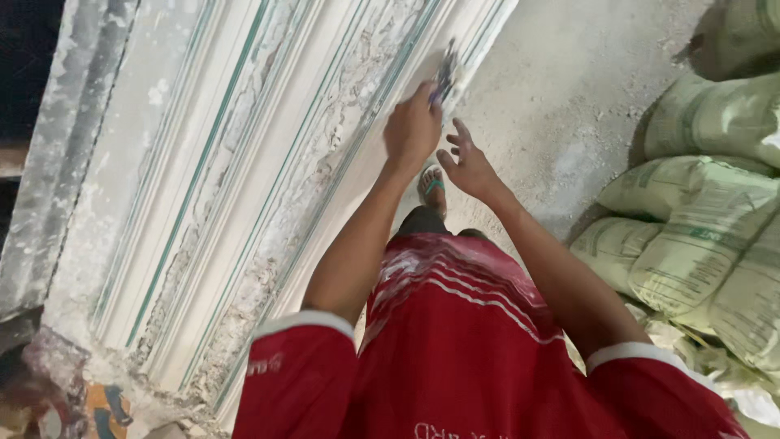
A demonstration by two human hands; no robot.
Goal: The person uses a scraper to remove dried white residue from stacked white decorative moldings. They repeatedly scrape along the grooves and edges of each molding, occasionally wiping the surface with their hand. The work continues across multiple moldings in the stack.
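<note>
one scraper [445, 75] juts above the gripping left hand [412, 128].

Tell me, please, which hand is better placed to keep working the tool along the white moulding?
The left hand, probably: it already grips the small tool against the white moulding. The right hand hovers open beside it, holding nothing.
</note>
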